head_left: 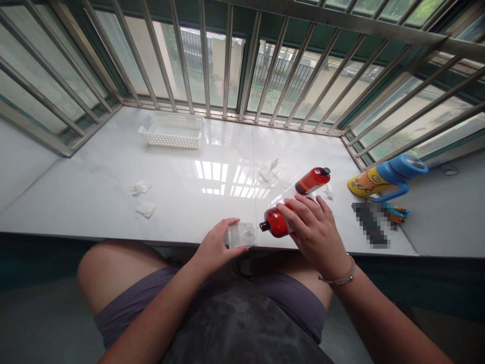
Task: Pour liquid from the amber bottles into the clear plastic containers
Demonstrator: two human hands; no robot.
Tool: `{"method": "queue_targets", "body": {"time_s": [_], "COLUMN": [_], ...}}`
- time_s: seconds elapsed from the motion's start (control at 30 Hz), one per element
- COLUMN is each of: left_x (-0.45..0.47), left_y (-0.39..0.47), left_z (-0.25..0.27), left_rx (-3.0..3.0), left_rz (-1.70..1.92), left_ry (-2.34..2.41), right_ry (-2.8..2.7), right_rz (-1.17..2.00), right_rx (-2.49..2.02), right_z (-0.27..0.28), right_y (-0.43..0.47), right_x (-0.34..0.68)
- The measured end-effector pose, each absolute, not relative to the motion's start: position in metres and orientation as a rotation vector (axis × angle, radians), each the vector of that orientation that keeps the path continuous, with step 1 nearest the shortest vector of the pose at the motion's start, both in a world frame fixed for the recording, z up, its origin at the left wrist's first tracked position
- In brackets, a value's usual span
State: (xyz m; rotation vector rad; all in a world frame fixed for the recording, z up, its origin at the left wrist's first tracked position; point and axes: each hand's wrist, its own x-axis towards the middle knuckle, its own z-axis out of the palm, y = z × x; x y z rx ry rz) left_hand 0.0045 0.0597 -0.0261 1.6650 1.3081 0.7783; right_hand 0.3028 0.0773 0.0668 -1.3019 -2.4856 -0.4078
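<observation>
My left hand (217, 242) is closed around a small clear square bottle (239, 235), fingers on one side and thumb on the other, near the table's front edge. In my right hand (312, 230) is a red bottle (276, 222), tipped on its side with its uncapped black neck pointing left at the clear bottle's mouth. The two openings are very close; whether liquid passes between them is too small to tell. A second red bottle (308, 182) with a black cap lies or leans just beyond my right hand.
On the white table (182, 202) are a white plastic basket (170, 134), crumpled tissues (145, 209) and another clear bottle (270, 171). At right stand a blue and yellow flask (379, 177) and a blurred dark object (371, 225). Metal bars (227, 65) line the window.
</observation>
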Motion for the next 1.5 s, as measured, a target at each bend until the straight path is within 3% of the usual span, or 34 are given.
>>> {"method": "queue_targets", "body": {"time_s": [1.5], "left_x": [0.0047], "left_y": [0.0589], "left_z": [-0.0236], "left_rx": [1.645], "left_rz": [0.753], "left_ry": [1.328], "right_ry": [-2.509], "right_rz": [-0.428], "right_rx": [-1.277], "right_z": [0.0708], "right_y": [0.0789], "right_x": [0.2988]}}
